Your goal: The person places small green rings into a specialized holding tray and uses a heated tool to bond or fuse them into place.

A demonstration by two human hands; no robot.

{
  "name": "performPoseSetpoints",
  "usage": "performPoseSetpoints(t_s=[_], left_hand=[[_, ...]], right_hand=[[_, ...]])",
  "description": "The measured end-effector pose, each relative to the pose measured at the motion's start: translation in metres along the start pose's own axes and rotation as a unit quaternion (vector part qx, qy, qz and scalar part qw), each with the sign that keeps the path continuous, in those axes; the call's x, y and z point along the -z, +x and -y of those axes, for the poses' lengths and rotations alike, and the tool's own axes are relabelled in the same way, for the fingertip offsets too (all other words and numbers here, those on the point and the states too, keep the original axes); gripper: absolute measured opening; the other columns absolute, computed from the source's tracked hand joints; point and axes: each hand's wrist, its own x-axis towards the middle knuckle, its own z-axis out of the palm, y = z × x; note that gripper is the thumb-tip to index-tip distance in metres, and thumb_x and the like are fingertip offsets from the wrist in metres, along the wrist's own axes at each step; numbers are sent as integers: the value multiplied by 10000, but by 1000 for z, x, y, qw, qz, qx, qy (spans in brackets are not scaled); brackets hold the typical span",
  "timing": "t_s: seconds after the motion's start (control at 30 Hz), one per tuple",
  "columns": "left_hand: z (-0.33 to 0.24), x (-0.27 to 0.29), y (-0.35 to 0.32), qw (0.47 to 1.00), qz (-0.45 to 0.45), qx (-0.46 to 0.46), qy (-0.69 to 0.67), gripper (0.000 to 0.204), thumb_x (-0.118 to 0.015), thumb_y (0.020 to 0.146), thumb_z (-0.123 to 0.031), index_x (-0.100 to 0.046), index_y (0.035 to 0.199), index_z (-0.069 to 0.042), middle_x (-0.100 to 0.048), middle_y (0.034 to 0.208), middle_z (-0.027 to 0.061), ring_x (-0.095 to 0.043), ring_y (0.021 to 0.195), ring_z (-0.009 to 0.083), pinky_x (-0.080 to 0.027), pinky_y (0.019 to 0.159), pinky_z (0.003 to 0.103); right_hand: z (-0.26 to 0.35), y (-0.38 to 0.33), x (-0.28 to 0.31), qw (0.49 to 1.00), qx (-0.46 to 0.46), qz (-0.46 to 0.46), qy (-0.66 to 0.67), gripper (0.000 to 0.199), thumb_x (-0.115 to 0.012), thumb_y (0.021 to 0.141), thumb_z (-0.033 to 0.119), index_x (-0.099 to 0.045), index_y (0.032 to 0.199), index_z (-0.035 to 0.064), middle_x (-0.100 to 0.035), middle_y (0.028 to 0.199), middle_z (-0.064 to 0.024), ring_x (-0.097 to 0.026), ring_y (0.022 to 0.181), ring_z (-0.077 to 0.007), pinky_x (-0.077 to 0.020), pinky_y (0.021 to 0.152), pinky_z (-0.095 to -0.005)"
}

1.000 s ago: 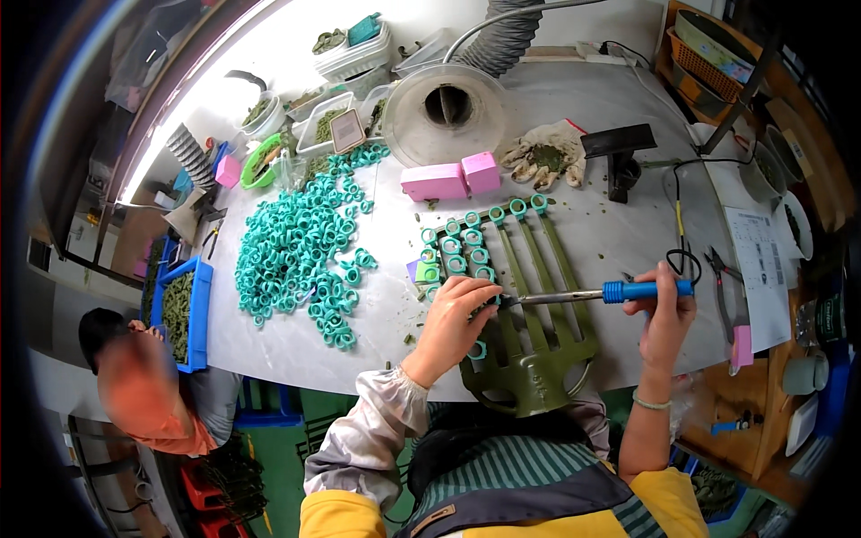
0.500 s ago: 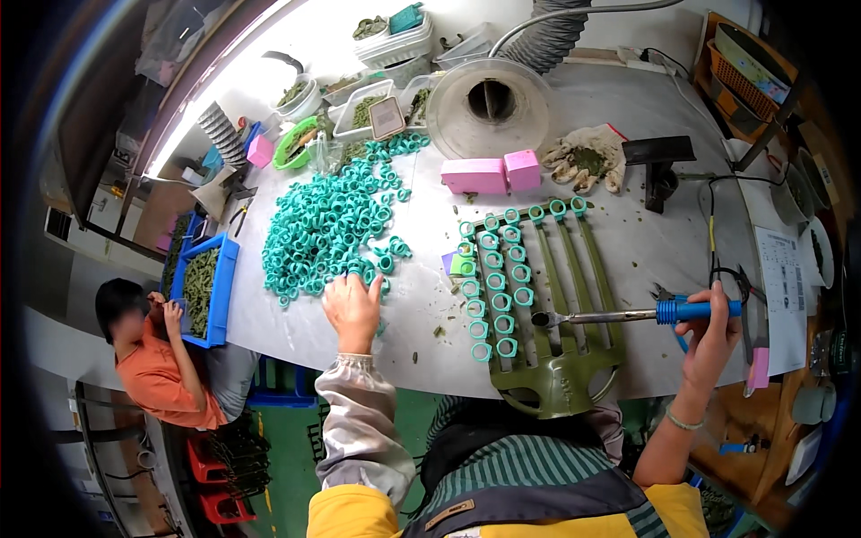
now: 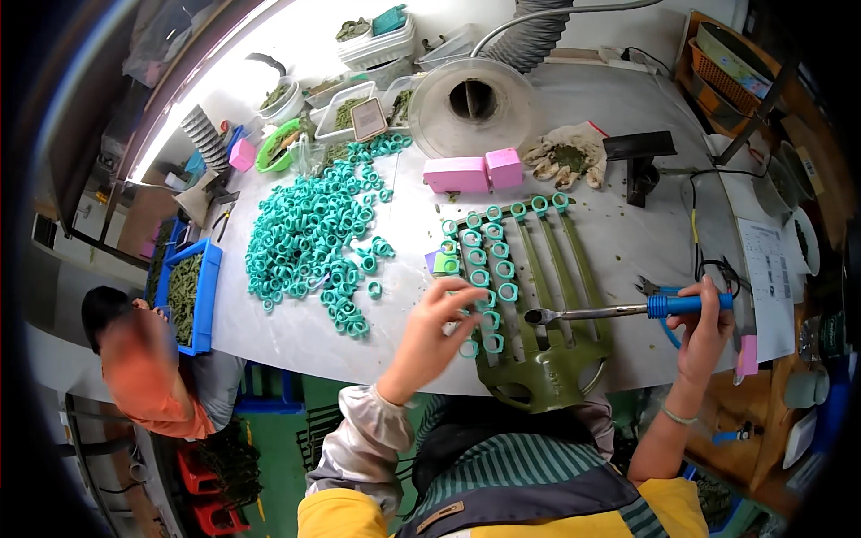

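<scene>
Across the middle of the frame I have a grey table (image 3: 408,242), its edges bent by the lens and its near edge partly covered by the torso and arms. At left I see a seated co-worker in orange (image 3: 148,394), the head area blurred and the hands hard to make out. Top centre stands a clear funnel (image 3: 430,117); its grey hose is cut off by the upper edge.

Right of centre lies the task's main piece, a green fork-shaped rack (image 3: 540,381), with teal rings along its left prongs and far end. A heap of teal rings (image 3: 305,238) fills the table left of centre, many hidden under others. The blue bin (image 3: 213,278) at left holds green pieces too small to tell apart.

From the right, a blue-handled tool (image 3: 628,310) reaches over the rack; I can't tell whether its dark tip touches. My right hand (image 3: 706,332) is curled around the handle. My left hand (image 3: 430,339), fingers bent and parted, covers part of the rack's left side; I can't tell whether it pinches a ring.

Beyond the rack lie a soiled glove (image 3: 569,157) and two pink blocks (image 3: 456,175).
</scene>
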Motion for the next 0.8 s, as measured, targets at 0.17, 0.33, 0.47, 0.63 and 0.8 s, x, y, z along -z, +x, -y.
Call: performPoseSetpoints(t_s=[0.17, 0.33, 0.47, 0.63, 0.8], left_hand=[[-3, -35, 5, 989, 27, -82, 118, 327, -674, 833, 17, -659, 1150, -59, -612, 1117, 99, -606, 960, 277, -508, 824, 348], [2, -46, 12, 970, 39, -119, 208, 307, -696, 805, -30, -663, 1110, -38, -649, 1101, 102, -574, 1024, 302, -473, 896, 400], [4, -43, 13, 966, 48, -125, 222, 303, -694, 802, -22, -666, 1104, -32, -649, 1106, 98, -572, 1024, 300, -476, 890, 394], [8, -34, 19, 977, 20, -116, 178, 261, -699, 812, -36, -661, 1070, -25, -624, 1038, 123, -569, 997, 316, -474, 871, 403], [90, 63, 12, 860, -220, 46, 458, 194, -719, 819, -115, -617, 969, -44, -587, 978, 154, -605, 888, 350, -505, 754, 436]], right_hand=[[-5, -1, -3, 1000, -13, 8, 13, 353, -669, 912, 322, -658, 739, 14, -663, 703, -75, -596, 451, -128, -493, 440, -233], [-17, -3, -11, 999, -20, 38, 33, 352, -655, 926, 302, -660, 743, 2, -662, 679, -73, -602, 456, -135, -495, 452, -238], [-11, -3, -7, 1000, -15, 24, 11, 356, -658, 923, 305, -662, 735, 3, -661, 671, -68, -594, 450, -131, -486, 451, -242], [-5, 4, 7, 1000, -8, 5, 14, 337, -683, 902, 317, -658, 740, 21, -665, 723, -72, -575, 437, -125, -478, 436, -226], [-1, 3, 8, 999, -16, 12, 25, 353, -693, 892, 340, -647, 732, 28, -660, 727, -65, -572, 434, -122, -469, 423, -212]])
